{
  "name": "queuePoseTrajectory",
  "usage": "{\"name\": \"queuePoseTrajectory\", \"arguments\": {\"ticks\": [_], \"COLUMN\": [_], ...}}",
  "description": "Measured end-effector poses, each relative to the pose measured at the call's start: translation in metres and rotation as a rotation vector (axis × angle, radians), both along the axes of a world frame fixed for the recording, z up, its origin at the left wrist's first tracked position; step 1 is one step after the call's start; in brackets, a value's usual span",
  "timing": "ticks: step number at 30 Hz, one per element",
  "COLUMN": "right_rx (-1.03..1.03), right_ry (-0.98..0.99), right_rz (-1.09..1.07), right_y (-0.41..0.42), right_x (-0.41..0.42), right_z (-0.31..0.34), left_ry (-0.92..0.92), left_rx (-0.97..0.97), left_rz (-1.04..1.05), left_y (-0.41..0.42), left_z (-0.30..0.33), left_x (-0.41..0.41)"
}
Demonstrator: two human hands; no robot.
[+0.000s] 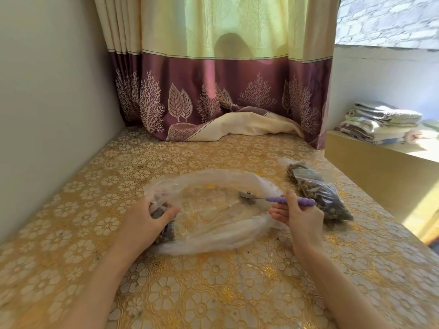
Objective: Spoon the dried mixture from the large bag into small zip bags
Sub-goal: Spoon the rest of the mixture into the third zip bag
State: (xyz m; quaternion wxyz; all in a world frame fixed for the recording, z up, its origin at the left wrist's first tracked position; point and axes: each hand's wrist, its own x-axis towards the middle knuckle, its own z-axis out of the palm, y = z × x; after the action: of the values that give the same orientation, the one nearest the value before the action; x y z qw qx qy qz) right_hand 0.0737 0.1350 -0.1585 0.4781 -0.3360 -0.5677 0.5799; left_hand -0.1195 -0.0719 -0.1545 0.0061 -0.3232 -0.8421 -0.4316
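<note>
Left hand (145,219) grips a small clear zip bag (164,224) of dark dried mixture at the left rim of the large clear plastic bag (213,210), which lies open on the gold floral table (190,293). Right hand (301,217) pinches the purple-handled metal spoon (268,199), bowl inside the bag. Filled small bags (318,188) lie just right.

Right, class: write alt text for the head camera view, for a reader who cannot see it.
A person's right hand holds a purple-handled spoon over a large, nearly empty clear bag, while the left hand grips a small bag of dried mixture at its edge. Filled small bags lie to the right on a gold floral tablecloth.
</note>
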Motion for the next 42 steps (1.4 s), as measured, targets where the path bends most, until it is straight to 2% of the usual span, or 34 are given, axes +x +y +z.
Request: {"name": "queuePoseTrajectory", "arguments": {"ticks": [8, 18, 23, 27, 34, 38, 42], "right_rx": [0.019, 0.144, 0.247, 0.327, 0.207, 0.120, -0.054], "right_ry": [0.018, 0.216, 0.165, 0.080, 0.171, 0.138, -0.031], "right_rz": [0.102, 0.442, 0.628, 0.694, 0.635, 0.409, 0.186], "right_y": [-0.005, -0.044, -0.062, -0.065, -0.050, -0.025, 0.008], "right_x": [0.000, -0.026, -0.038, -0.039, -0.039, -0.040, -0.042], "right_z": [0.008, 0.081, 0.092, 0.090, 0.097, 0.099, 0.100], "left_ry": [0.017, -0.109, -0.167, -0.195, -0.244, -0.246, -0.280], "left_rx": [0.119, 0.151, 0.218, 0.201, 0.258, 0.329, 0.460], "left_rz": [0.026, -0.003, -0.026, 0.010, -0.021, -0.003, -0.040], "left_y": [0.003, -0.002, -0.001, -0.003, -0.004, -0.004, -0.006], "left_z": [0.005, 0.011, 0.012, 0.012, 0.011, 0.011, 0.022], "left_x": [0.006, 0.010, 0.009, 0.007, 0.006, 0.005, 0.012]}}
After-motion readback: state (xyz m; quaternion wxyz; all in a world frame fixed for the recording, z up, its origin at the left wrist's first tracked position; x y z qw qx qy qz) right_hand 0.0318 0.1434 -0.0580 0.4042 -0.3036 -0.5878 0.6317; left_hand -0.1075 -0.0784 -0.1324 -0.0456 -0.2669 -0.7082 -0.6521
